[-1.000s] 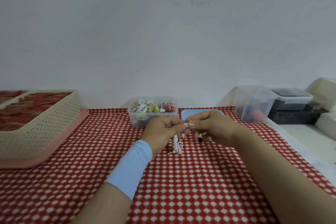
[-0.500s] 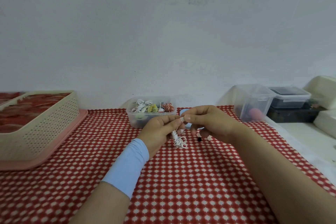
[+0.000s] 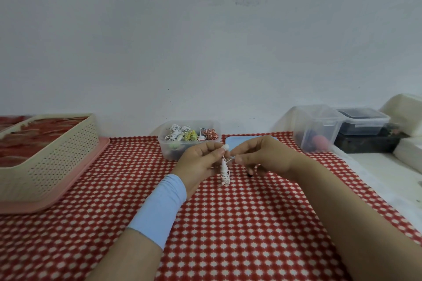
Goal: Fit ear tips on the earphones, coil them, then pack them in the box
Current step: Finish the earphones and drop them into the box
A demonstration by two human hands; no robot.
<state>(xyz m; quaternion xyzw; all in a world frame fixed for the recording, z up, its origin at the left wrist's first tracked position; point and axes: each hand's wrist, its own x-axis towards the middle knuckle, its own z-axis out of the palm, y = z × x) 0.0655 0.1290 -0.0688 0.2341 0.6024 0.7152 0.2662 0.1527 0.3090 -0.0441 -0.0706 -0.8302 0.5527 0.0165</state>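
Over the middle of the red checked cloth, my left hand [image 3: 201, 162] pinches a white earphone bud with its white ear tip [image 3: 226, 147] at the fingertips. The white earphone cable [image 3: 225, 172] hangs bunched below that hand, its end near the cloth. My right hand [image 3: 260, 155] pinches a strand of the same cable just right of the left hand. A small black ear tip [image 3: 250, 174] lies on the cloth under my right hand. Behind the hands stands a clear box [image 3: 169, 150] holding several coiled earphones in white, yellow-green and red.
A blue lid [image 3: 235, 141] lies flat beside the clear box. A cream perforated basket [image 3: 52, 157] on a pink tray [image 3: 75, 180] fills the left side. At the right stand a clear tub [image 3: 317, 128], a dark lidded container [image 3: 363, 123] and white foam blocks [image 3: 404, 109].
My hands, joined at the bud before, have drawn slightly apart. The right hand now pinches the cable lower down, and the white ear tip shows at my left fingertips.
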